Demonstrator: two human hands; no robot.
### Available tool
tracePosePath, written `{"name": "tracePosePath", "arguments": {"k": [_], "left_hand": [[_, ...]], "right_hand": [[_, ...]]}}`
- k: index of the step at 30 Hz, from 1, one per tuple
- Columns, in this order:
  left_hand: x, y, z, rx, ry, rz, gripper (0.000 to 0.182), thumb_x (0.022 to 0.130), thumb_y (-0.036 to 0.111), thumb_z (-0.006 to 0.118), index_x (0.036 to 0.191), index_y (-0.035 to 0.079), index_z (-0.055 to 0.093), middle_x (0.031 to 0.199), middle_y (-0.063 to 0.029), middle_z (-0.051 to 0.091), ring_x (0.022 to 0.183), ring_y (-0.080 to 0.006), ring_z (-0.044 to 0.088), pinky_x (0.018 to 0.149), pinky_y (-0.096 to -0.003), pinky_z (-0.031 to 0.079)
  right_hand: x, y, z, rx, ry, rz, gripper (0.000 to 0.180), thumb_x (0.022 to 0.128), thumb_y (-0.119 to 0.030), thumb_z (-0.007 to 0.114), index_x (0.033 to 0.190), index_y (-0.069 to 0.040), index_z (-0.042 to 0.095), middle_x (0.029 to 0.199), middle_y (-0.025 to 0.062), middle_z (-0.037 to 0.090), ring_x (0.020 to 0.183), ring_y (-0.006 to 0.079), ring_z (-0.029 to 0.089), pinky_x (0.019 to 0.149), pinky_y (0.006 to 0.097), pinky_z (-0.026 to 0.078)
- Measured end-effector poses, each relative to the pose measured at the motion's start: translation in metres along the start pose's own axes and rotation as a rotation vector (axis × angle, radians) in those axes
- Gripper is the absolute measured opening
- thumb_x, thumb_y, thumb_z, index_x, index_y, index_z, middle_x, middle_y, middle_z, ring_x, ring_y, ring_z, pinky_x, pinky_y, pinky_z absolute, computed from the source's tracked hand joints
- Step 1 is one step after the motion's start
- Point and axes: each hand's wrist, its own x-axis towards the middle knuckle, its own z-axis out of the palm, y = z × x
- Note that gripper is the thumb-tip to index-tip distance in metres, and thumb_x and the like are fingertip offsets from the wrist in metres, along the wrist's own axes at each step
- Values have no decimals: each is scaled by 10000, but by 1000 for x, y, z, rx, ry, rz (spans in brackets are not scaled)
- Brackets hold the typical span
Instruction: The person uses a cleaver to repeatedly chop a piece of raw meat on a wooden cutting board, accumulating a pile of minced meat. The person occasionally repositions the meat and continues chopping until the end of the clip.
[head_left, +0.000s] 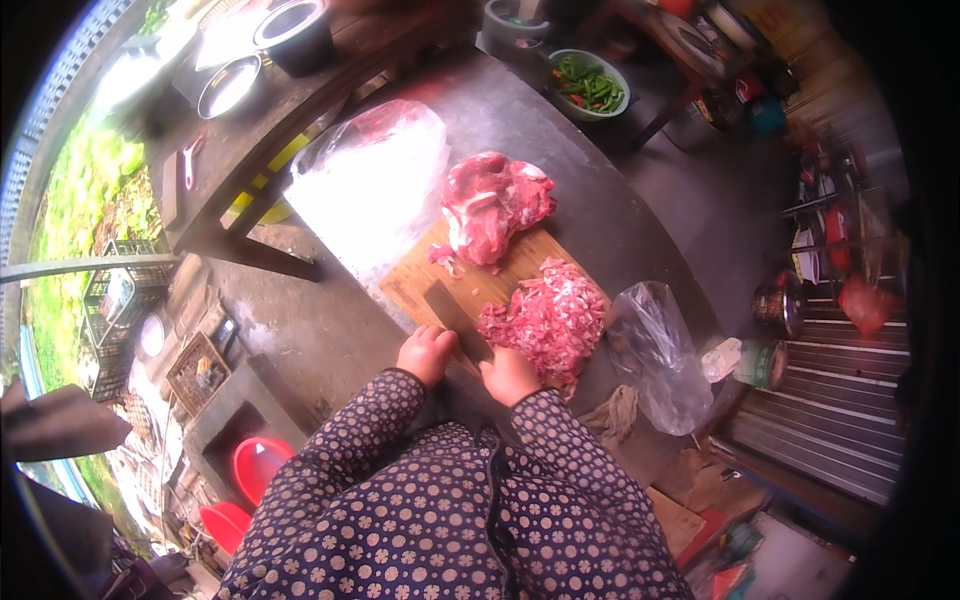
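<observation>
In front of me a wooden cutting board (412, 281) lies on a grey tabletop. My right hand (511, 376) grips the handle end of a cleaver (455, 318), its broad blade pointing away over the board. Curled fingers of my left hand (429, 355) are against or right beside the blade's left side; whether they pinch anything is hidden. A heap of chopped raw meat (555, 319) covers the board's right part. Toward its far edge rests a large piece of raw meat (491, 206), with small scraps (445, 259) beside it.
Clear plastic bags lie on the table, one beyond the board to the left (375, 161) and one at right (660, 356). A bowl of green peppers (590, 84) is at the far right. A wooden bench (247, 161) stands left; red basins (259, 466) sit low at left.
</observation>
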Motion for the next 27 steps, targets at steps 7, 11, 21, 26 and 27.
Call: {"name": "tracePosePath", "arguments": {"k": [7,11,21,26,27], "left_hand": [[25,26,12,-72,-42,51,188,806,84,629,979,136,679,925,-88,667,900,-327,659,765,-427,564],[50,41,35,-162,-115,153,220,811,74,617,1011,136,685,977,-115,671,968,-340,654,796,-436,561],[88,48,37,-68,-109,101,162,788,83,638,935,118,697,957,-115,664,965,-342,632,834,-439,546],[103,7,5,-50,87,-42,226,795,22,605,978,108,706,965,-118,660,986,-350,629,841,-448,539],[107,-4,-1,-12,99,-111,229,808,23,598,991,107,706,978,-122,659,995,-352,629,846,-452,538]], "right_hand": [[-50,71,-42,796,65,449,189,908,-156,703,939,28,671,635,45,598,391,120,516,368,281,397],[-75,82,-61,1000,169,423,178,916,-156,697,900,18,662,658,58,609,390,131,521,372,281,401],[-103,81,-61,920,176,477,169,915,-124,685,935,39,644,686,63,616,415,135,533,392,278,416],[-103,85,-48,857,113,412,194,911,-156,686,974,25,657,687,51,624,437,132,548,420,294,442],[-101,84,-45,815,90,429,204,908,-168,686,978,22,661,687,48,631,444,133,557,430,302,452]]}}
